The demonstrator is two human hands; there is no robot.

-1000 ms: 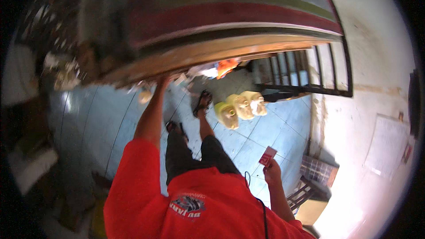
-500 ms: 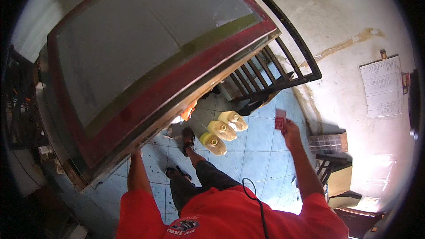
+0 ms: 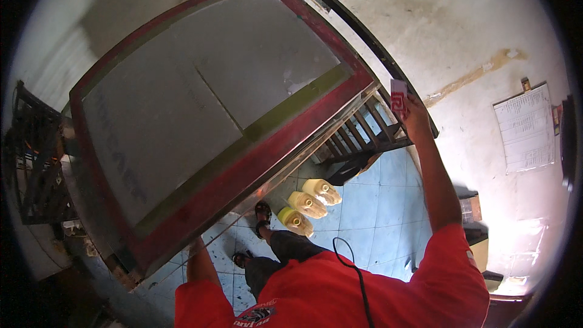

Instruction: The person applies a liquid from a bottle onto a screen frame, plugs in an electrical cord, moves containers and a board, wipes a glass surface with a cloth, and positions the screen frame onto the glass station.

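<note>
A large screen-printing frame with grey mesh, olive strips and a maroon border slants across the left and middle. My left hand is at its near edge, toward the left corner; the fingers are hidden behind that edge. Out to the right, my raised right hand pinches a small flat card, pale with a red pattern. The card is upright, just past the frame's right corner and in front of a black metal rail.
Three yellowish plastic jugs stand on the blue tiled floor by my feet. A dark slatted rack is under the frame's right end, another at far left. A paper sheet hangs on the right wall.
My right hand has risen and moved farther away with the card, from over the floor to beside the rail. More of the frame's far edge shows; my left hand stays at the near edge.
</note>
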